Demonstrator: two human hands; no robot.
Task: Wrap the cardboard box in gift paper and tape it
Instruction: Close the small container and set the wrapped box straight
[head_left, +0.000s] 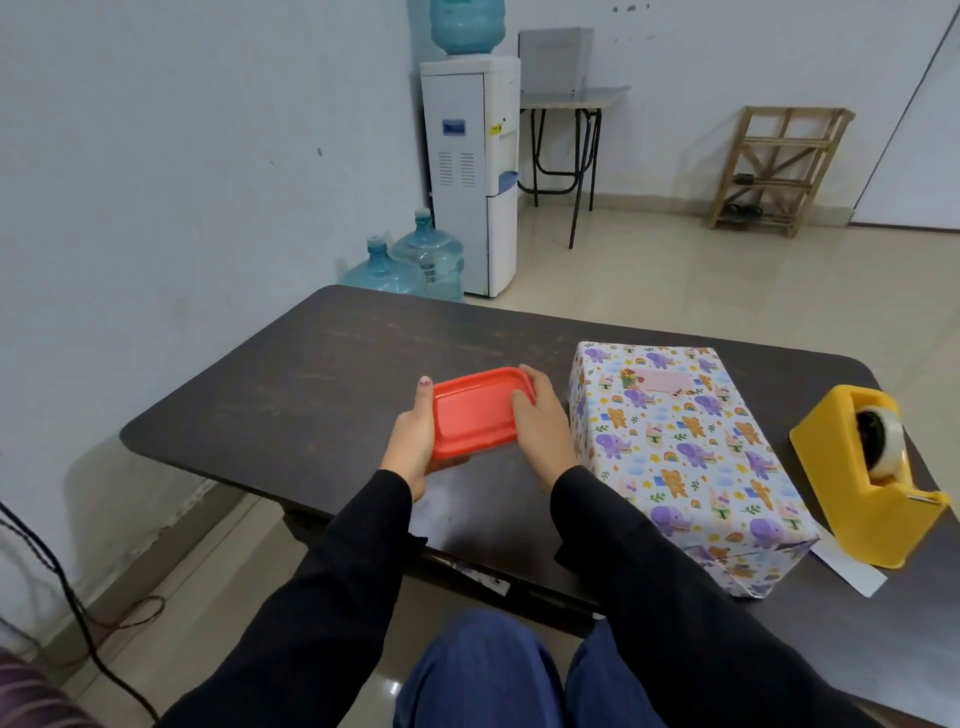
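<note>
A box wrapped in white gift paper printed with elephants and bears lies on the dark table, right of centre, with a pink label on its top. A yellow tape dispenser with a clear tape roll stands just right of it. My left hand grips the left side of a red plastic lidded container, thumb along its edge. From the other side, my right hand holds the container's right end, fingers curled over the lid. The container is between my hands, left of the wrapped box.
A white paper strip sticks out under the dispenser at the table's near right edge. Behind the table stand a water dispenser, two blue water bottles, a small desk and a wooden rack. Cables lie on the floor at left.
</note>
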